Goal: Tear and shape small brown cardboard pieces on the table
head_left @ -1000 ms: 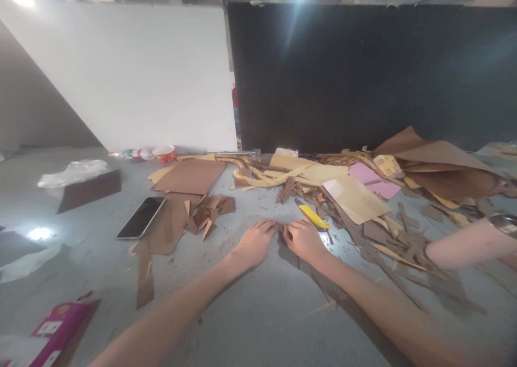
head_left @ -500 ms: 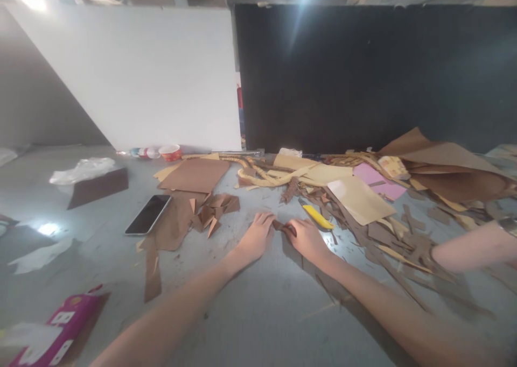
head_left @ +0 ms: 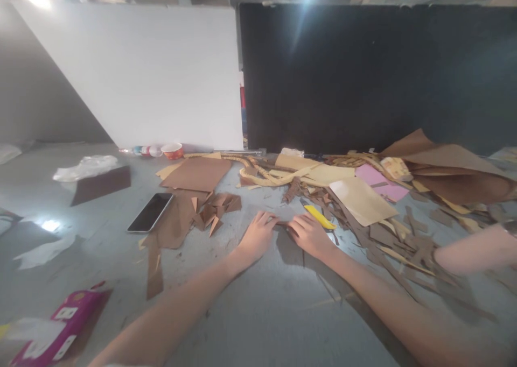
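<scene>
Both of my hands meet low over the grey table, with a small brown paper piece between them. My left hand pinches its left end, fingers bent. At the other end my right hand has its fingers closed on the same piece, hiding most of it. A yellow utility knife lies just beyond my right hand. To the left of my left hand is a pile of small folded brown paper pieces.
A phone rests by brown sheets on the left. Brown scraps and a tan sheet spread rightward, where another person's forearm reaches in. A purple tissue pack lies near left; a paper cup stands behind.
The brown paper piece has turned flatter between my hands, and my right fingers now cover more of it. The whole view has shifted slightly.
</scene>
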A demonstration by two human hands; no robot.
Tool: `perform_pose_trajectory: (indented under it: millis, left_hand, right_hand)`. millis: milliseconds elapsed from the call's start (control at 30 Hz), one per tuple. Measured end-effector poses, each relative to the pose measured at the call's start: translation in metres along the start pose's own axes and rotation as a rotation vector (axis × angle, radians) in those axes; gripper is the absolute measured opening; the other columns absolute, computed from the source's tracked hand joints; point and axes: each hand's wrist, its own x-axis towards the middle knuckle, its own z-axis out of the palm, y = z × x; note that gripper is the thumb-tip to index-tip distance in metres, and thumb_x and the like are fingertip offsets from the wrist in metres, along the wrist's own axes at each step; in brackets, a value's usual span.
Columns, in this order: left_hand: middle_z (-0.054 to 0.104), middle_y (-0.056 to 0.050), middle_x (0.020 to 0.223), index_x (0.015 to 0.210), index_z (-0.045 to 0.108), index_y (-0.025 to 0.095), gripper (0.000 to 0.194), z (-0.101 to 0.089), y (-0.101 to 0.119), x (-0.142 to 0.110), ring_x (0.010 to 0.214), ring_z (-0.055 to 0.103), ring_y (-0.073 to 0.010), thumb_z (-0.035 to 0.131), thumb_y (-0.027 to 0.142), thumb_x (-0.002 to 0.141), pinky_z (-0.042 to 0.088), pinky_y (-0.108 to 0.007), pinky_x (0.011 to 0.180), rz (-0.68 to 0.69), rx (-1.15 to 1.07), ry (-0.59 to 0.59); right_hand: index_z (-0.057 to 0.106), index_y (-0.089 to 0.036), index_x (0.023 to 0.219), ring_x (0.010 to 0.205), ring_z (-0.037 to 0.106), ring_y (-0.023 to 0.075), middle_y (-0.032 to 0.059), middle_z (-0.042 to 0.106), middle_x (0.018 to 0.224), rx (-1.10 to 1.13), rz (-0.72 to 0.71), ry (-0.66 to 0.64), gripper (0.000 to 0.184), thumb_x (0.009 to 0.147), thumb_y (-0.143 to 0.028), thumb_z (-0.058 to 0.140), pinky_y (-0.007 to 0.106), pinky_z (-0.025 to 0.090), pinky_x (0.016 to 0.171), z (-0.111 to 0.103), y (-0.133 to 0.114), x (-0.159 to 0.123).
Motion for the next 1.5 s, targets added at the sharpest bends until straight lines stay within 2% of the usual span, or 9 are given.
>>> perform_pose_trajectory:
  millis: [100,200,400,700,767,967,1100,1267,1500]
  left_hand:
    - [0.069,-0.010,0.124,0.133,0.067,0.020,0.041,0.004,0.001,-0.002,0.116,0.062,-0.0268,0.051,0.003,0.099,0.056,-0.045,0.102,0.054,0.073,-0.073]
    - [0.072,-0.011,0.122,0.126,0.069,0.017,0.035,0.006,0.000,-0.003,0.114,0.065,-0.0265,0.051,0.004,0.099,0.057,-0.044,0.101,0.078,0.102,-0.109]
    - [0.073,-0.013,0.124,0.119,0.071,0.015,0.032,0.003,-0.003,-0.002,0.117,0.068,-0.0268,0.051,0.002,0.097,0.059,-0.042,0.102,0.115,0.148,-0.149]
    - [0.069,-0.016,0.139,0.129,0.067,0.010,0.042,0.002,0.002,-0.001,0.134,0.062,-0.0283,0.049,-0.001,0.094,0.052,-0.042,0.114,0.144,0.234,-0.240]
    - [0.067,-0.016,0.142,0.132,0.066,0.010,0.043,-0.002,0.005,0.000,0.136,0.060,-0.0284,0.048,-0.001,0.094,0.052,-0.042,0.114,0.145,0.251,-0.268]
    - [0.067,-0.015,0.138,0.130,0.064,0.013,0.040,-0.011,0.012,0.003,0.135,0.060,-0.0276,0.049,0.000,0.095,0.052,-0.041,0.112,0.176,0.264,-0.286]
    - [0.067,-0.016,0.132,0.125,0.064,0.012,0.032,-0.010,0.013,0.004,0.128,0.062,-0.0291,0.053,0.003,0.097,0.055,-0.042,0.106,0.180,0.257,-0.258]
    - [0.068,-0.013,0.123,0.121,0.063,0.014,0.033,-0.006,0.013,0.002,0.111,0.067,-0.0271,0.051,0.000,0.094,0.058,-0.041,0.097,0.139,0.266,-0.267]
    - [0.068,-0.016,0.129,0.124,0.063,0.011,0.042,-0.001,0.010,0.000,0.121,0.066,-0.0277,0.047,-0.005,0.089,0.057,-0.042,0.106,0.135,0.207,-0.256]
  right_hand:
    - [0.070,-0.018,0.090,0.080,0.054,0.0239,0.0064,0.062,0.083,-0.054,-0.043,-0.025,0.029,0.108,-0.013,0.048,0.039,0.038,0.082,0.000,0.002,0.000]
    - [0.071,-0.016,0.096,0.083,0.056,0.0241,0.0070,0.063,0.086,-0.057,-0.115,-0.060,0.029,0.108,-0.011,0.045,0.040,0.038,0.082,-0.003,0.005,0.001]
    - [0.073,-0.017,0.115,0.089,0.059,0.0225,0.0061,0.064,0.093,0.049,-0.148,-0.084,0.025,0.112,-0.024,0.049,0.037,0.042,0.084,-0.007,0.016,0.004]
    - [0.072,-0.017,0.103,0.089,0.059,0.0232,0.0071,0.063,0.093,0.035,-0.240,-0.140,0.030,0.112,-0.019,0.044,0.038,0.046,0.084,-0.002,0.022,0.002]
    - [0.072,-0.018,0.103,0.088,0.060,0.0232,0.0067,0.064,0.092,0.085,-0.192,-0.125,0.028,0.112,-0.020,0.045,0.038,0.047,0.083,0.000,0.021,0.001]
    - [0.069,-0.022,0.099,0.090,0.063,0.0213,0.0047,0.065,0.094,0.396,0.115,-0.084,0.021,0.111,-0.027,0.053,0.033,0.049,0.081,0.006,0.024,0.001]
    - [0.070,-0.022,0.099,0.092,0.064,0.0212,0.0051,0.065,0.096,0.514,0.148,-0.124,0.026,0.112,-0.029,0.049,0.033,0.048,0.083,0.008,0.026,0.003]
    - [0.069,-0.022,0.094,0.089,0.064,0.0214,0.0044,0.068,0.093,0.510,0.248,-0.137,0.030,0.113,-0.035,0.049,0.035,0.044,0.084,0.017,0.026,0.007]
    - [0.063,-0.021,0.084,0.081,0.063,0.0202,0.0022,0.068,0.085,0.381,0.397,-0.135,0.034,0.111,-0.040,0.053,0.037,0.038,0.085,0.030,0.019,0.007]
